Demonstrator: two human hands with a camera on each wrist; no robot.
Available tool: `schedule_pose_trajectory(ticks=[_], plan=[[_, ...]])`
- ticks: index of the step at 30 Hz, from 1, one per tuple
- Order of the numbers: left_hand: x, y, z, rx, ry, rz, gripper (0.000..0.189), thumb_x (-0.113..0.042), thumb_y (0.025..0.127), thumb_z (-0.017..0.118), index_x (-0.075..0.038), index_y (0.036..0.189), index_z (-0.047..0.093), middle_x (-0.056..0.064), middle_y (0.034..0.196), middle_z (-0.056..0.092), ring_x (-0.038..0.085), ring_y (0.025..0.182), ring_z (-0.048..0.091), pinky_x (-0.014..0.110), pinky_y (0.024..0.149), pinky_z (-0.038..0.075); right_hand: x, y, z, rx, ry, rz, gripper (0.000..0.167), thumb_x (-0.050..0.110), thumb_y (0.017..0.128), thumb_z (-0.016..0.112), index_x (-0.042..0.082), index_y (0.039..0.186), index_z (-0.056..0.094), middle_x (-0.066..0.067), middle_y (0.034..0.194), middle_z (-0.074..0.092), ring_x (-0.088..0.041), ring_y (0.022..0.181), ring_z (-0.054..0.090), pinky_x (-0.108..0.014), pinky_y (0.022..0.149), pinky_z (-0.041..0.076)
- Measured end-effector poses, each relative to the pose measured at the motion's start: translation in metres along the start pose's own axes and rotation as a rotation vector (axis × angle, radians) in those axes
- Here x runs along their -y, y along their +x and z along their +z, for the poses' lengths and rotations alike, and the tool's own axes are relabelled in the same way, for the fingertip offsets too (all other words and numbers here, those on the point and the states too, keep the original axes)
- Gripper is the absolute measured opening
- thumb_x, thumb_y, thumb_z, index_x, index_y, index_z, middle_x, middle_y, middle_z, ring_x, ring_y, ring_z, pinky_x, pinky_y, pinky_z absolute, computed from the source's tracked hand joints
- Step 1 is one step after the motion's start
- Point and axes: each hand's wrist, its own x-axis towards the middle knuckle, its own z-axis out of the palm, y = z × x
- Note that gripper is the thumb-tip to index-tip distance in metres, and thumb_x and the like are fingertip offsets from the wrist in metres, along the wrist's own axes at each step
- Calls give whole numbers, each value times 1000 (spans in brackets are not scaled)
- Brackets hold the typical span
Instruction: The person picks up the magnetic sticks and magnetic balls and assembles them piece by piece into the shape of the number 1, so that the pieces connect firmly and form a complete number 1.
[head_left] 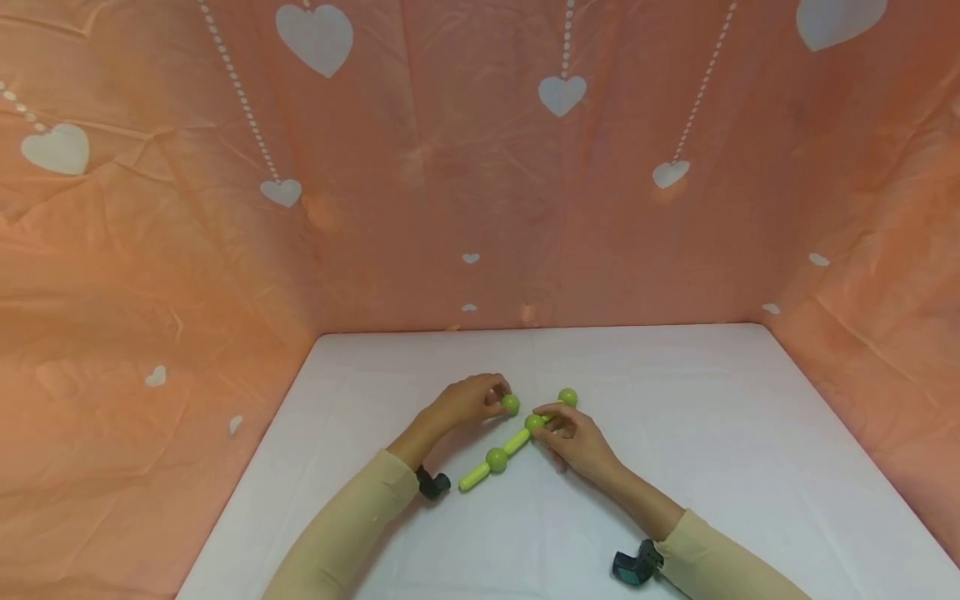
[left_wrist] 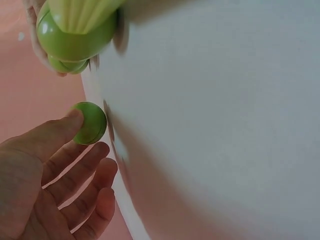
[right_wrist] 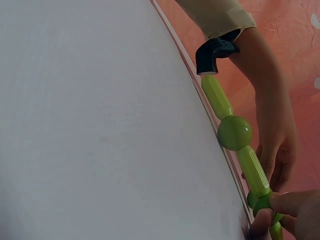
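Observation:
A chain of light-green ribbed rods [head_left: 474, 477] and darker green balls [head_left: 497, 459] runs diagonally over the white table, a rod at its near end and a ball [head_left: 567, 397] at its far end. My right hand [head_left: 581, 447] pinches a middle ball [head_left: 534, 422] of the chain between thumb and fingers, partly covering the rod beyond it. Just left of the chain, my left hand [head_left: 468, 402] holds a separate green ball [left_wrist: 91, 123] between thumb and index finger, its other fingers loosely bent. In the right wrist view, the chain's ribbed rod [right_wrist: 254, 172] leads into the right hand's pinch.
The white table [head_left: 750, 467] carries the chain near its middle. Orange cloth [head_left: 480, 192] with white hearts surrounds it at the back and sides. A dark wrist camera [head_left: 433, 483] on the left wrist sits close beside the chain's near end; another camera [head_left: 637, 564] is on the right wrist.

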Motion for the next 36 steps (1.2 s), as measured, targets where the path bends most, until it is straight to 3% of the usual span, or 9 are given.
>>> schedule_pose_trajectory(ticks=[4,12,21,29,36], plan=[[3,-6,-3,-9,-24,-11,25,-27,101,78,-19,124,71,1,123,74,23,115,69,46,98,56,-2,1,0,-1,-4,-1,37,10,99,78,4,134,68,-13,98,63,-8,52,54,-23,47,48],[9,-15,-6,-32,-18,-13,24,-25,99,79,-20,122,71,0,121,75,23,113,69,46,97,57,-1,0,0,-11,-24,17,36,10,98,79,5,133,69,-12,98,65,-8,53,53,-23,46,46],[18,-25,-10,-63,-17,-11,25,-25,98,80,-23,122,71,-2,120,76,17,102,69,42,89,58,-5,3,0,-25,-47,11,36,9,97,80,7,131,70,-10,97,66,-7,51,51,-22,46,43],[23,-38,-15,-72,-47,-21,25,-22,98,81,-22,121,71,-2,119,75,12,88,62,35,77,53,-5,4,1,1,-62,9,36,8,100,77,5,134,68,-8,95,64,-6,50,51,-22,46,43],[23,-49,-17,-73,-55,-30,31,-21,98,81,-20,127,71,-2,118,74,13,92,64,35,81,54,-1,3,2,-4,-85,5,35,8,99,77,6,134,69,-8,96,65,-6,54,51,-21,47,43]])
